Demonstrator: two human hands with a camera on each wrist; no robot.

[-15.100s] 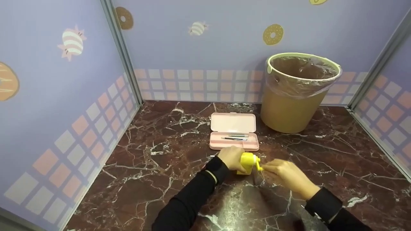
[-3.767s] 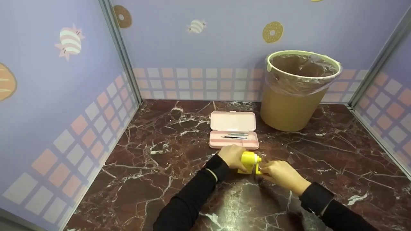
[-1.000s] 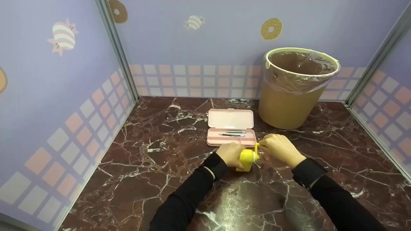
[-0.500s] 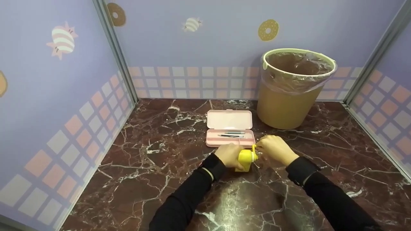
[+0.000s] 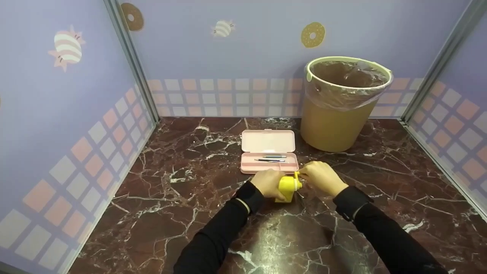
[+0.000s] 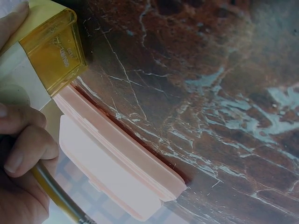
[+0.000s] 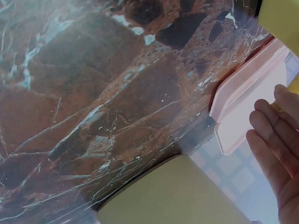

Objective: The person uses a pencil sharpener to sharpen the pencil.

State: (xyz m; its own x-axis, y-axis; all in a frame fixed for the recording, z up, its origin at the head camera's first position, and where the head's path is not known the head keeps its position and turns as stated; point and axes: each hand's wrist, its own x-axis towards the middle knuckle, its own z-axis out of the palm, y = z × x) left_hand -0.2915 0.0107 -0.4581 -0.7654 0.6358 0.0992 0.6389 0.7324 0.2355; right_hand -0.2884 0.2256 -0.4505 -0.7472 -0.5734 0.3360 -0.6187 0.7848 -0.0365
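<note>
pausing, it seems, near the top of a turn: the handle on the yellow sharpener now points up, vs. hanging down a few secs ago. r. grip came up w/ it; over the last sec both have hardly moved. so prob. another part-turn done, cranking mid-way; can't tell how many turns in total.

r. grip is clamped on the handle's end, thumb & fingertips pinching, tho exact contact is partly hidden. l. grip is clamped round the sharpener body, same spot as before, holding it upright, seemingly on the desk, just in front of the pink pencil case. l. wrist view also shows what looks like a pencil under the curled l. fingers; can't tell if its tip sits inside the sharpener.

case is unchanged: lid back, pencils in the rear compartment. bin likewise, back right. slight drift of the whole view is prob. the head turning. body looks steady, so set-up seems ok for cranking.
</note>
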